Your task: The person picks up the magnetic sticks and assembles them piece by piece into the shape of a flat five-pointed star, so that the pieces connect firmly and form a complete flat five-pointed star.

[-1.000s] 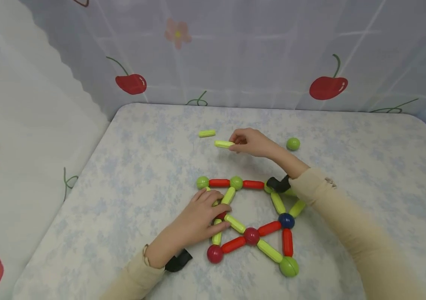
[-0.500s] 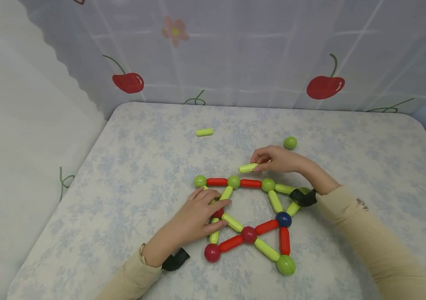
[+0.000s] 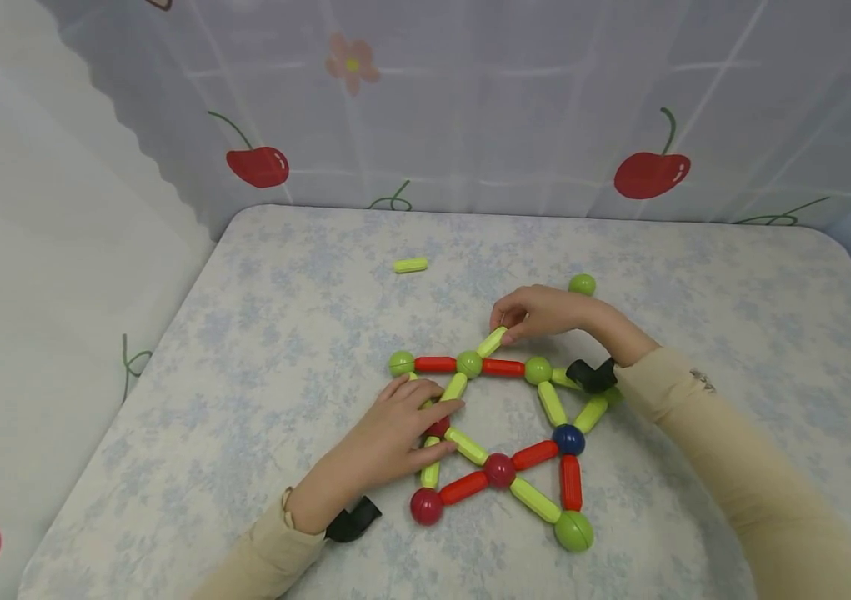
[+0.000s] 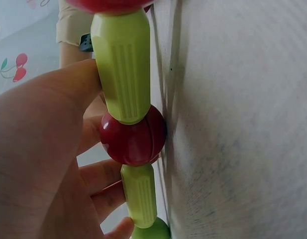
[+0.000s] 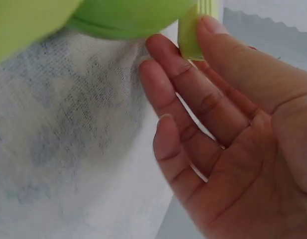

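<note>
A flat frame of magnetic building rods and balls lies on the table, with red rods, yellow-green rods and red, green and blue balls. My right hand (image 3: 545,310) pinches a yellow-green magnetic rod (image 3: 492,342) between thumb and fingers. The rod slants up from the middle green ball (image 3: 469,364) of the back row, its lower end against it. In the right wrist view the thumb (image 5: 238,59) presses the rod. My left hand (image 3: 395,433) rests over the frame's left part, fingers spread around a red ball (image 4: 133,135), partly hiding it and the yellow-green rods (image 4: 138,194) beside it.
A loose yellow-green rod (image 3: 411,265) lies toward the back of the table (image 3: 282,333). Behind the right hand is a loose green ball (image 3: 583,284). A cherry-printed curtain (image 3: 470,100) stands behind the table. Black straps (image 3: 353,520) are at both wrists.
My right hand has brought the rod from the back of the table rightward and down to the frame, turning it until its end meets the middle green ball. My left hand has stayed in place.
</note>
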The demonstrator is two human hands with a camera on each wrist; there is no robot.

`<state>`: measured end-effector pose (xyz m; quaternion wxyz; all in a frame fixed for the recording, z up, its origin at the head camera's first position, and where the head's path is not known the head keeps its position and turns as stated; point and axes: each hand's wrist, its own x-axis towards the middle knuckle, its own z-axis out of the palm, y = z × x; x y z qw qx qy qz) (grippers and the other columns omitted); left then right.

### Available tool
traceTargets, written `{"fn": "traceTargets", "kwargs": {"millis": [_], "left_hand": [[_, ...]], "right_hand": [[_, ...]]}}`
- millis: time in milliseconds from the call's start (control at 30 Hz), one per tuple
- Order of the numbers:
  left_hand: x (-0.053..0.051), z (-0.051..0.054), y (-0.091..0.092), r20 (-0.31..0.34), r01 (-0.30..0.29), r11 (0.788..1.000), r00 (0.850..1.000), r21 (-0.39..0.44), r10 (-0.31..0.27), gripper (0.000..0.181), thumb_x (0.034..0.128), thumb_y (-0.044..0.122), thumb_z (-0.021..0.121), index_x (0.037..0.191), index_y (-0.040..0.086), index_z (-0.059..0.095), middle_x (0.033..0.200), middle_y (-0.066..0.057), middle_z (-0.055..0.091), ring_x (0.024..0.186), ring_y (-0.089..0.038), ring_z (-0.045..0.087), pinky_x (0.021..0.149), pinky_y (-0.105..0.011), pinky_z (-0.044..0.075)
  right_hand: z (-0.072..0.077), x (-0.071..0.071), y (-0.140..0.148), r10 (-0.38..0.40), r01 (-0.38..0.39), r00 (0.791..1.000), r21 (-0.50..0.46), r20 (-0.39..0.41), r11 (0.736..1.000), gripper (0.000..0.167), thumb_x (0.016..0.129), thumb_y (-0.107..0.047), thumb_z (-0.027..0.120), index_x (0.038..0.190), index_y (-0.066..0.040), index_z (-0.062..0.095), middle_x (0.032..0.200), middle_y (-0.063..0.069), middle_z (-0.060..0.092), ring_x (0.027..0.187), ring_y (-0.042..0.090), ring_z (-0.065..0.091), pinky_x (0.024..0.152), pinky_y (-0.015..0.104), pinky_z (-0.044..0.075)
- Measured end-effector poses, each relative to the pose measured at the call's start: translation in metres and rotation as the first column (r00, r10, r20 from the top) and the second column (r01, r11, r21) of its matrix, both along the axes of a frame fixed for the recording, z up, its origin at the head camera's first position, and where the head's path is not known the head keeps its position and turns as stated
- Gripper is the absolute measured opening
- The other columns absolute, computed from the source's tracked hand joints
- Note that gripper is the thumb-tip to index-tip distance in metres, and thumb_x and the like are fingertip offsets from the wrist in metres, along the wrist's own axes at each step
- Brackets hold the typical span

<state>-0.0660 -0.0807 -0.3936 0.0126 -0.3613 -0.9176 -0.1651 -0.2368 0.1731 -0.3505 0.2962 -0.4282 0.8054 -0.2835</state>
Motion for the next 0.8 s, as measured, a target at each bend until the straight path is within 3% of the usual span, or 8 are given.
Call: {"fn": "traceTargets", "kwargs": {"millis": [267, 367, 467, 633, 800], "left_hand": [[-0.001, 0.0, 0.001, 0.005, -0.004, 1.0, 1.0, -0.014, 0.004, 0.047, 0.0888, 0.043, 0.062, 0.128, 0.018, 0.059, 0.121, -0.003, 0.051, 0.117, -0.017, 0.042, 0.107, -0.043, 0.018], [-0.002, 0.001, 0.001, 0.006, -0.004, 1.0, 1.0, -0.025, 0.004, 0.047, 0.0889, 0.045, 0.061, 0.129, 0.019, 0.058, 0.121, -0.003, 0.051, 0.117, -0.018, 0.041, 0.106, -0.045, 0.019], [-0.002, 0.003, 0.001, 0.006, -0.009, 0.999, 1.0, -0.038, 0.009, 0.048, 0.0888, 0.045, 0.061, 0.129, 0.019, 0.058, 0.121, -0.003, 0.051, 0.117, -0.019, 0.041, 0.106, -0.046, 0.019], [-0.002, 0.004, 0.0, 0.009, -0.01, 0.999, 1.0, -0.052, 0.01, 0.047, 0.0889, 0.045, 0.061, 0.128, 0.019, 0.058, 0.121, -0.003, 0.051, 0.117, -0.019, 0.041, 0.106, -0.045, 0.019], [-0.002, 0.001, 0.0, 0.005, -0.008, 0.999, 1.0, -0.045, 0.008, 0.047, 0.0893, 0.046, 0.06, 0.128, 0.02, 0.058, 0.121, -0.003, 0.05, 0.117, -0.019, 0.041, 0.107, -0.046, 0.018]], "right_hand": [[0.007, -0.007, -0.008, 0.067, -0.065, 0.998, 0.089, -0.02, 0.994, 0.014, 0.09, -0.007, 0.063, 0.104, -0.007, 0.065, 0.093, 0.001, 0.063, 0.087, 0.018, 0.059, 0.083, 0.041, 0.045], [0.017, -0.012, -0.008, 0.019, -0.012, 0.999, 0.191, -0.037, 0.981, 0.021, 0.092, -0.013, 0.061, 0.112, -0.006, 0.062, 0.101, 0.004, 0.061, 0.095, 0.023, 0.057, 0.083, 0.041, 0.045], [0.033, -0.023, -0.015, -0.053, 0.08, 0.992, 0.245, -0.115, 0.966, 0.028, 0.093, -0.015, 0.06, 0.119, -0.004, 0.058, 0.105, 0.009, 0.06, 0.1, 0.029, 0.056, 0.08, 0.042, 0.046], [0.048, -0.045, -0.062, -0.122, 0.163, 0.959, 0.146, -0.256, 0.976, 0.028, 0.092, -0.012, 0.061, 0.118, -0.001, 0.058, 0.109, 0.015, 0.059, 0.101, 0.032, 0.056, 0.082, 0.042, 0.045], [0.038, -0.063, -0.117, -0.129, 0.183, 0.947, 0.165, -0.293, 0.969, 0.034, 0.092, -0.016, 0.062, 0.121, 0.0, 0.056, 0.122, 0.019, 0.052, 0.11, 0.033, 0.048, 0.09, 0.043, 0.039]]}}
